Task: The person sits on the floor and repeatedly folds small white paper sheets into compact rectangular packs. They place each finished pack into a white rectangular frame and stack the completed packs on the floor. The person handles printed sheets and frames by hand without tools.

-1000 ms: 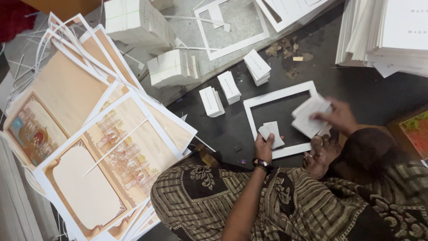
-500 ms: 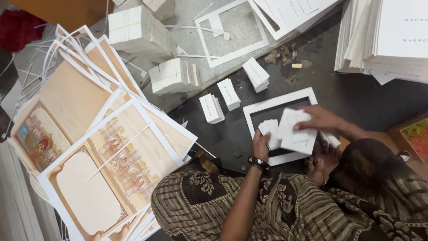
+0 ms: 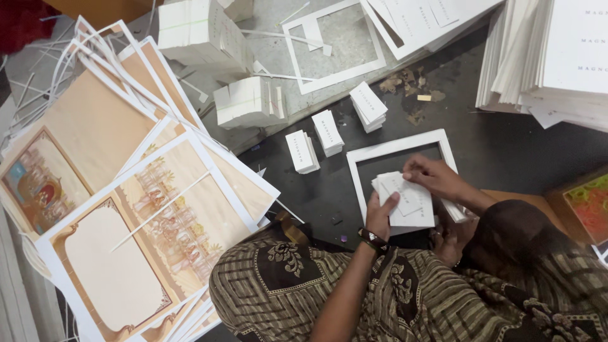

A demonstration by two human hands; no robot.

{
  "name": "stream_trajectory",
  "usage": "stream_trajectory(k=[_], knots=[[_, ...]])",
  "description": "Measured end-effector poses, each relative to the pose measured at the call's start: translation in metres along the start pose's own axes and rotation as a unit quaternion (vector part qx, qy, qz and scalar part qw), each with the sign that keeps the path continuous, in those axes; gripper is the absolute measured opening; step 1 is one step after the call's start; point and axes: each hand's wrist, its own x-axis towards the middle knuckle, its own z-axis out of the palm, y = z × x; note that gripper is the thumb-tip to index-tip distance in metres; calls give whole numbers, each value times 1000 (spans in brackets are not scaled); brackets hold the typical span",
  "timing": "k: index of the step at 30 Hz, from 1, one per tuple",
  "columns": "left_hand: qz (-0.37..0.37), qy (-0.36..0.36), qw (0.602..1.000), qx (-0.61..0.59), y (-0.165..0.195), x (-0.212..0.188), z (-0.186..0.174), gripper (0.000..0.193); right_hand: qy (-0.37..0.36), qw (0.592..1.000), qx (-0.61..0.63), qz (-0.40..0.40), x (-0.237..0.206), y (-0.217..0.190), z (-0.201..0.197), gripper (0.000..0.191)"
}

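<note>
Gripping a stack of white cards [image 3: 408, 201] between both hands, left hand [image 3: 381, 215] beneath, right hand [image 3: 436, 179] on top

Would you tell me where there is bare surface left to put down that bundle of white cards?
Free: the dark tabletop between the white frame and the tall paper stacks, and inside that frame above both hands. Crowded: the left, under printed sheets, and the small card stacks above the frame.
</note>
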Motion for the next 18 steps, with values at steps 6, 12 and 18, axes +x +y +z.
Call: stream_trajectory(k=[6,12,18], knots=[[38,19,998,-41,8,4,2,50,20,985,136,100,-28,-8,24,39],[57,42,980,184,5,7,3,61,-2,985,131,110,-55,-12,26,43],[-87,-72,992,-61,-10,6,2,70,-48,958,253,125,-58,27,22,47]])
